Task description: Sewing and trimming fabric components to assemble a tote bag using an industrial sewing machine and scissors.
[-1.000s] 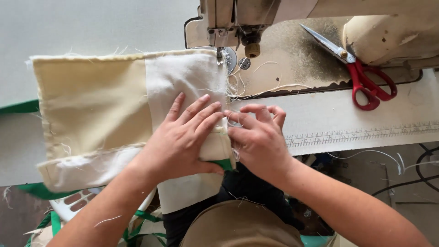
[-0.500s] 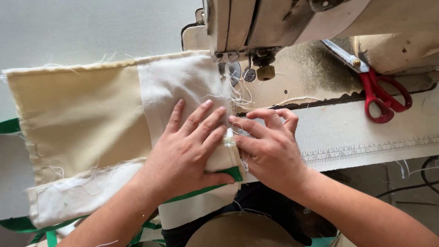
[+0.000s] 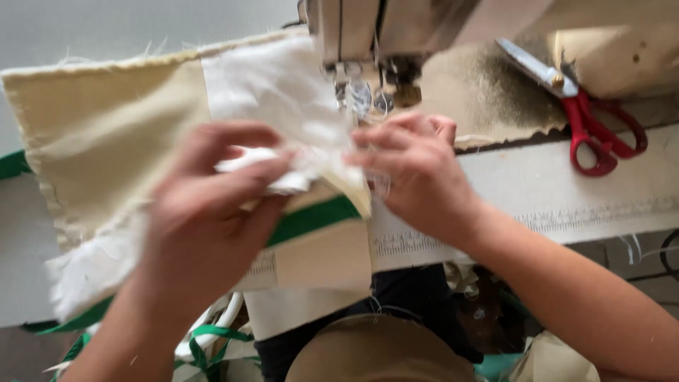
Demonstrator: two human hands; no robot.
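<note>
The left hand (image 3: pixel 205 226) pinches a lifted fold of the white and cream cloth (image 3: pixel 106 134), its grip closed on the fabric's edge. The right hand (image 3: pixel 417 177) pinches the same cloth just beside it, right under the sewing machine (image 3: pixel 368 35). The cloth lies spread on the desk (image 3: pixel 566 191), a green strip (image 3: pixel 311 219) along its turned-up edge. Red scissors (image 3: pixel 594 134) rest well to the right.
</note>
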